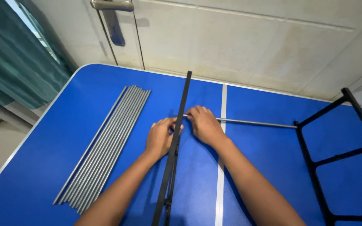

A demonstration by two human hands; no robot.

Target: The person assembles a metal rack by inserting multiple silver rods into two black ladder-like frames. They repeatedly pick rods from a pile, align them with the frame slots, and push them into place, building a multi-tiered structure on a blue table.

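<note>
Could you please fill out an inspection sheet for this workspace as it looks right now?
Surface: blue folding table with a pale seam strip down the middle.
Job's things: long black bar lying lengthwise; thin metal rod crossing to it from the black ladder-like frame at the right.
Clutter: bundle of grey metal rods laid side by side on the left.
Grippers: left hand grips the black bar; right hand holds the thin rod's end at the bar.
Cables: nothing seen.
Surroundings: off-white door with metal handle behind; green curtain at the left.
</note>
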